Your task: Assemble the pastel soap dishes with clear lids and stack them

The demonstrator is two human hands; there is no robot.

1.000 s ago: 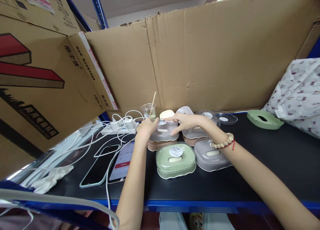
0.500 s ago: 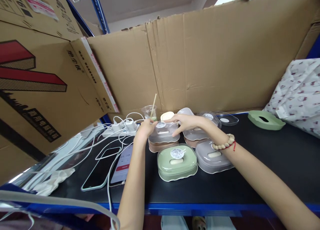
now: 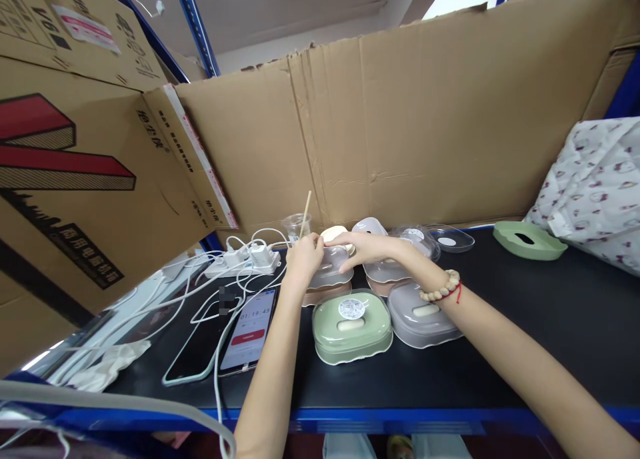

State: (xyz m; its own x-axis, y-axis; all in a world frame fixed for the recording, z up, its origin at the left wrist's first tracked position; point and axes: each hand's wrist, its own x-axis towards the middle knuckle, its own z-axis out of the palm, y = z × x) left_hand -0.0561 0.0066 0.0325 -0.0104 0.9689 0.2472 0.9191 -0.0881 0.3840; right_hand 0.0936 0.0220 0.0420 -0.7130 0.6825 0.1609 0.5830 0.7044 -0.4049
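My left hand [image 3: 305,254] is closed, its fingertips pinched together over the back left of a grey soap box [image 3: 327,277] with a clear lid. What lies between those fingertips is hidden. From the right, my right hand [image 3: 366,247] reaches over the same box, its thumb on the lid's right side and its forefinger bent round the back. This box rests on a pinkish one [image 3: 327,294]. In front sits a green lidded soap box [image 3: 353,329] with a round sticker [image 3: 351,308]. To its right is another grey soap box [image 3: 423,322], partly under my right wrist.
Behind my hands are a clear cup [image 3: 293,227] with a thin stick, a cream piece [image 3: 334,234] and clear lids [image 3: 453,239]. On the left lie two phones [image 3: 250,332], white cables and a power strip [image 3: 273,264]. A green tray [image 3: 530,240] and patterned bag [image 3: 595,186] are right.
My left hand has moved right, from the grey box's left edge onto its lid, and now covers the lid's sticker. My right hand stays nearly where it was.
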